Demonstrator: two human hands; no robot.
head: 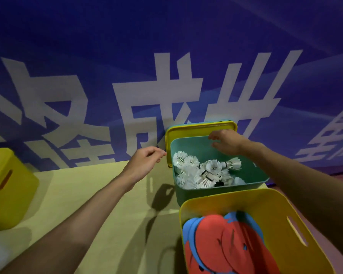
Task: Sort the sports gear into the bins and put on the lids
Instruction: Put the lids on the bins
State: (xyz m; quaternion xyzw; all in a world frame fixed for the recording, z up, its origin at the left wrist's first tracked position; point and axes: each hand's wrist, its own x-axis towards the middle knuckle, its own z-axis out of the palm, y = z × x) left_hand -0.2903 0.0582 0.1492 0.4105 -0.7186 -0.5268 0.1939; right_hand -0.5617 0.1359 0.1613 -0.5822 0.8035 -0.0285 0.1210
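yellow lid [188, 129] upright at 12 o'clock of green bin [188, 194], shuttlecocks [203, 173] inside. left hand [145, 160] curled at lid's 9 o'clock edge, can't tell if gripping. right hand [229, 142] released, near lid top.

— What writing shows?
— Big white Chinese characters on the blue banner [166, 32] behind the surface [87, 186].
— Which can be read?
— Only 成 [156, 101], in the middle. The left one runs off-frame; the next is half hidden by the yellow lid [186, 130].

Yellow lid [200, 128] partly hidden behind green bin [216, 191]; near yellow bin [275, 204] cut by bottom edge.
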